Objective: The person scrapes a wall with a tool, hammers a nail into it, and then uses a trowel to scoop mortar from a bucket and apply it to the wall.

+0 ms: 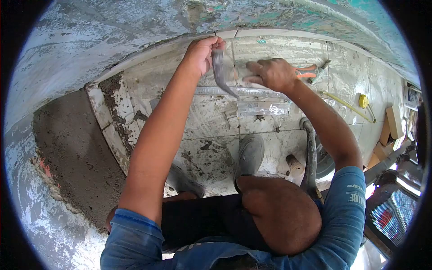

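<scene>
My left hand [202, 56] is closed, pinching the top of a limp-looking grey strip [219, 74] near the wall base. The strip hangs in a curve and narrows to a point over a long metal bar [245, 92] on the floor; what it is made of I cannot tell. To the right, my right hand [273, 74] reaches toward it over the tiles, fingers apart and a little blurred. Just beyond that wrist lies a tool with an orange handle [307, 71] and a metal head. A clear plastic wrapper [263, 108] rests below the bar.
Wet grey mortar [74, 153] fills the floor at left, beside a tile edge [108, 130]. A yellow tape measure [362, 100] and cardboard pieces [390, 128] lie at right. Near my right knee are a dark curved handle [309, 157] and a bucket [325, 162]. A rough wall [135, 27] curves behind.
</scene>
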A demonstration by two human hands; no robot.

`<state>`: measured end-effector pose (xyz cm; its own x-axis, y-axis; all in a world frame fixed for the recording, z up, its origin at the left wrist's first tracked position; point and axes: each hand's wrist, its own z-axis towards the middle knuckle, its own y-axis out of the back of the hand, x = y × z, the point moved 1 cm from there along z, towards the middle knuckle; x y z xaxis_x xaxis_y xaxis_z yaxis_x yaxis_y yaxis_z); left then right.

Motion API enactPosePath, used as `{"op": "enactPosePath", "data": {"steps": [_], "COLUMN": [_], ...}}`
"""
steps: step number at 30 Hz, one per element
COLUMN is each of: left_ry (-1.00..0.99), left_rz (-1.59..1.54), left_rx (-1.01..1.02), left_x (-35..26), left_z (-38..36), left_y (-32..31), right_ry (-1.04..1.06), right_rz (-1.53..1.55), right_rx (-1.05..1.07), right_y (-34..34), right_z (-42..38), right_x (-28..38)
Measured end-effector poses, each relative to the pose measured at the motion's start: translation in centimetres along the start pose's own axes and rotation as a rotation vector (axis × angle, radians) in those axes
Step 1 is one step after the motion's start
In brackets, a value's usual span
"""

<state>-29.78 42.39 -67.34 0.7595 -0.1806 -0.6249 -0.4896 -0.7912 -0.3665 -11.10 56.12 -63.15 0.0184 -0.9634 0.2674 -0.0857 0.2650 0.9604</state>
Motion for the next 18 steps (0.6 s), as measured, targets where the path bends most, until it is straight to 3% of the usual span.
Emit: {"op": "enactPosePath", "data": {"steps": [2,5,9,18], "left_ry": [0.017,-0.15,-0.152,0.005], "left_rz": [-0.039,0.155,0.227,-0.066], "left_rx": [0.096,0.079,0.057,-0.072], "left_x": [0.2,0.9,1.1,1.3], "left_z": [0.2,1.1,1.2,-0.2], "left_y": [0.2,0.9,0.9,0.1], "right_ry": [-0.053,-0.084,-0.062,-0.081], "right_rz": [-0.012,-0.044,-0.016,-0.024], "right_rx": [0.035,0.031,-0.027,-0.043], "right_y": [0.0,0.2,0.6,1.3], "right_z": [0.2,-0.1,-0.9,-1.2], "right_x": [0.3,0.3,0.6,0.6]}}
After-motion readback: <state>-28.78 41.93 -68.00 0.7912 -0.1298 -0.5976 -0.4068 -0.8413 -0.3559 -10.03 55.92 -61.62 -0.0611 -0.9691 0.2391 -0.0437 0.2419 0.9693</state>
